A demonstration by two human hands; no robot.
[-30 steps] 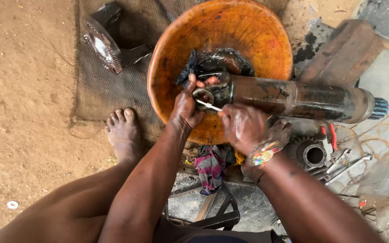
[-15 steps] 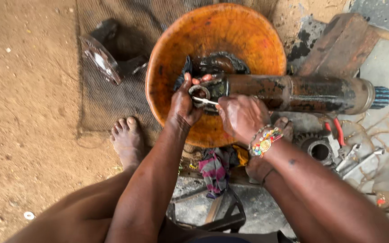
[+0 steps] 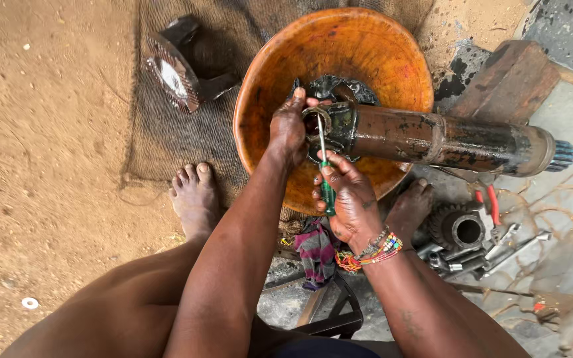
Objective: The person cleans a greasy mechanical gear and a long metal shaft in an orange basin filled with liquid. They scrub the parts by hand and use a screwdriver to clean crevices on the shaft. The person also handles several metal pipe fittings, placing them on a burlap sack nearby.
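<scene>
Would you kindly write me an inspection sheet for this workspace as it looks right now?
Surface: bare dirt ground with a woven mat.
Job's things: greasy metal shaft lying across an orange basin; green-handled screwdriver at the shaft's end.
Clutter: gear, loose tools, striped rag, metal part, wooden block.
Grips: left hand on the shaft end; right hand holds the screwdriver.
Cables: nothing seen.
Surroundings: bare feet, stool frame.
</scene>
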